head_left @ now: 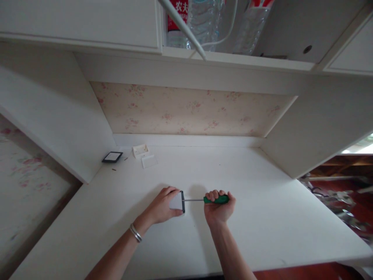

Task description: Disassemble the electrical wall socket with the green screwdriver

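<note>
My left hand (162, 206) grips a small flat box-like piece (176, 201), pale on top with a dark edge on its right side; its exact kind does not show. My right hand (219, 208) is wrapped round the green handle of a screwdriver (193, 200). The metal shaft points left, and its tip meets the dark edge of the piece. Farther back on the left lie a black-framed piece with a pale face (112, 157), a small open white box (140, 151) and a thin clear-and-white plate (149, 161).
Both hands work over a white desktop (247, 225). A tiny dark bit (114, 169) lies at its left. White side panels (317, 128) enclose the desk, and a shelf overhead holds plastic bottles (204, 23). A pale rod (183, 27) hangs down in front of that shelf.
</note>
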`<state>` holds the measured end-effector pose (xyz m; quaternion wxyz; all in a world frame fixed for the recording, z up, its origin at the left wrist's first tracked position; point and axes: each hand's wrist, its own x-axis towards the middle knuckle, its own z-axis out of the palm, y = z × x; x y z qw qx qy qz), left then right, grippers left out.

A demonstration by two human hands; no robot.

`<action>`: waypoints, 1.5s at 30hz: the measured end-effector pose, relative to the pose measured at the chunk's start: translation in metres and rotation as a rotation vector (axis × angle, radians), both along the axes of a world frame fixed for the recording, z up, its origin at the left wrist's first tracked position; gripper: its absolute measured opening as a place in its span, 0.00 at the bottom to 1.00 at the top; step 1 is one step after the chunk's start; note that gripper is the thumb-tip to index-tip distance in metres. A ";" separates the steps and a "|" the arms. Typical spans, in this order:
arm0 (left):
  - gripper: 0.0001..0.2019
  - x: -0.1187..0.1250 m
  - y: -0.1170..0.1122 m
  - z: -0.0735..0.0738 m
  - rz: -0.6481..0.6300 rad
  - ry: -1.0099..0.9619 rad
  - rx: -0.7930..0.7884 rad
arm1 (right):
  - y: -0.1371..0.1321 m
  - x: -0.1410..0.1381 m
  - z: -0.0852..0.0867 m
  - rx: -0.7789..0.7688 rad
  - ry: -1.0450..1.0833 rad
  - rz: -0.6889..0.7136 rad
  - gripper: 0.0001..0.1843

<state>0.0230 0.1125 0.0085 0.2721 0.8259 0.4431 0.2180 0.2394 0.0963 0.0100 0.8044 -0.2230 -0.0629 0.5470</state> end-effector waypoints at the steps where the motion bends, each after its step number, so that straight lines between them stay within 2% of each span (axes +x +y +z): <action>1: 0.33 0.001 0.000 0.001 -0.006 0.008 0.001 | 0.001 0.001 -0.002 -0.005 0.024 -0.002 0.14; 8: 0.32 0.004 0.003 0.009 -0.028 0.066 -0.012 | 0.002 0.005 -0.012 -0.034 0.113 -0.010 0.14; 16: 0.31 0.005 0.003 0.009 -0.036 0.080 -0.006 | 0.005 0.008 -0.023 -0.054 0.104 -0.028 0.15; 45: 0.29 0.008 0.006 0.004 -0.086 0.069 -0.039 | -0.005 0.005 -0.033 -0.112 0.173 -0.104 0.14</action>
